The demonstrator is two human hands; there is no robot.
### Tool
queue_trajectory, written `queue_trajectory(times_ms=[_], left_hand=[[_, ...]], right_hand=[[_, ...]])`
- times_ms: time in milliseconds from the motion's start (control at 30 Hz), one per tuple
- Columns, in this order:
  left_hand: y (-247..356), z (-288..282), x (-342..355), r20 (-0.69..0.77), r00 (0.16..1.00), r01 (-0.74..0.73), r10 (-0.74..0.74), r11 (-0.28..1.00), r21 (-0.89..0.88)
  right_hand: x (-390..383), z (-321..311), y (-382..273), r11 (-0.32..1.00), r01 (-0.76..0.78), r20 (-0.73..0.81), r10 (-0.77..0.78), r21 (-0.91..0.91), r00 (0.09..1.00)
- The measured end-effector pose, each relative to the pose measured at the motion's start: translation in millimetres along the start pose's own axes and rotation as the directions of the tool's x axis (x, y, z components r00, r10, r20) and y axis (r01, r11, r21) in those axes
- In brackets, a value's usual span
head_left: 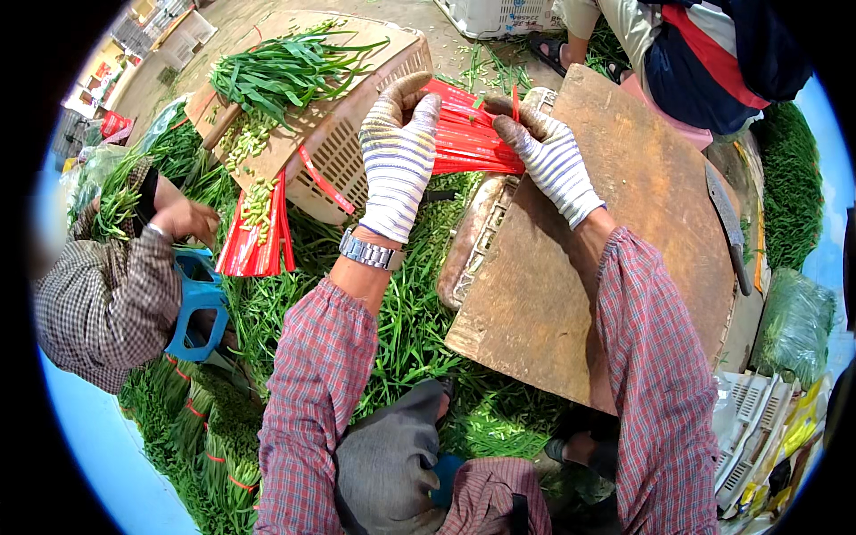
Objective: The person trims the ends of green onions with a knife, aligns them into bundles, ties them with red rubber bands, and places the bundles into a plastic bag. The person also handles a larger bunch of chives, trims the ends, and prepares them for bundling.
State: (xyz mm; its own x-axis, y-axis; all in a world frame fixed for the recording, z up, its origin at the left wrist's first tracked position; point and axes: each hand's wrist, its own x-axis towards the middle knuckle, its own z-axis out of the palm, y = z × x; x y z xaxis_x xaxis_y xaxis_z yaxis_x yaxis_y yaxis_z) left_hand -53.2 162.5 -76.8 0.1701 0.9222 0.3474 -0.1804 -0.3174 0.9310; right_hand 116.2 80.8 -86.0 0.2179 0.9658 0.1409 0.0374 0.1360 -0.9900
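My left hand (398,156), in a striped, soiled glove, is closed on the left part of a bundle of flat red strips (468,129). My right hand (540,156), gloved alike, grips the bundle's right end with thumb and fingers. The strips are held over the upper left edge of a worn wooden board (580,276). A knife (724,223) lies along that board's right side. More red strips (250,236) hang from a board on a white crate (357,160) at the upper left, with cut green stems and a leafy bunch (276,71) on top.
A co-worker (107,294) at the left is by a blue stool (196,312); another person (678,80) sits at the top right. Loose greens (401,330) cover the ground below. Tied green bundles (183,428), a plastic-wrapped bundle (789,321) and white plastic crates (749,428) lie around.
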Motion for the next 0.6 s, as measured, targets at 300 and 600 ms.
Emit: queue_trajectory(times_ms=[300, 600], left_hand=[[38.8, 16.5, -5.5, 0.288, 0.825, -0.553, 0.486, 0.595, 0.583], [21.1, 24.6, -2.4, 0.387, 0.897, -0.407, 0.214, 0.743, 0.532]], right_hand=[[-0.9, -3.2, 9.2, 0.998, 0.066, -0.042, -0.067, -0.022, 0.997], [4.5, -1.2, 11.5, 0.983, 0.153, -0.037, -0.158, -0.102, 0.987]])
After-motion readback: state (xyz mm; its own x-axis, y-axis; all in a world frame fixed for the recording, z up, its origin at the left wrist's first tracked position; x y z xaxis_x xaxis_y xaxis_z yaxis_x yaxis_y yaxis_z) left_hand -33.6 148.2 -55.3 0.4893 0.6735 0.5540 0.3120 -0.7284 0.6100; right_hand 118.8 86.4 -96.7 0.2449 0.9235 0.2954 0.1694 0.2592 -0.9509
